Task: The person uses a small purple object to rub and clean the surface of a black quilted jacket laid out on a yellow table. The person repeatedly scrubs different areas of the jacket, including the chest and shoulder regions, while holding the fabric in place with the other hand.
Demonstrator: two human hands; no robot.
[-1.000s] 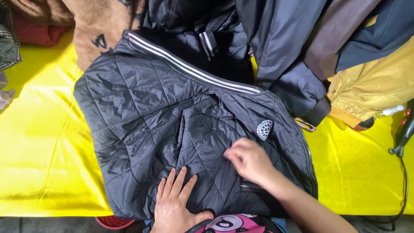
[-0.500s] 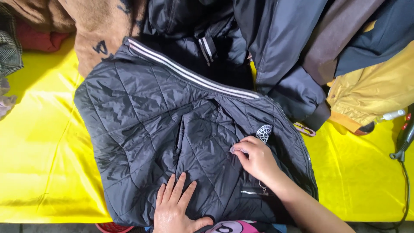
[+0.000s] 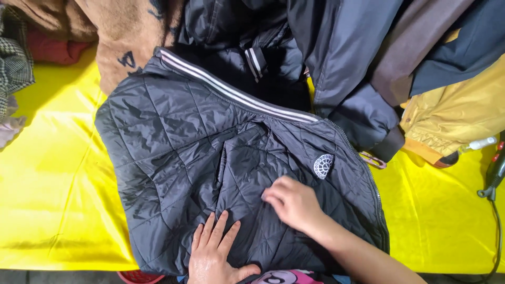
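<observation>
A bench (image 3: 47, 173) under a yellow cover fills the view, with bare yellow room at the left and at the right of the work. Along the far edge lies a heap of other garments (image 3: 336, 58): brown at the far left, dark blue and grey in the middle, a mustard one at the far right.

In the centre, spread flat, lies a black quilted jacket (image 3: 173, 158), its striped hem turned toward the far side and its near edge hanging at the bench's near rim. A round white patch (image 3: 323, 166) sits on its right part, beside the zip.

The left hand (image 3: 213, 252) lies flat at the near edge, fingers spread, seemingly pinning the cloth. The right hand (image 3: 292, 202), fingers curled, presses or pinches a fold near the middle; which, I cannot tell.
</observation>
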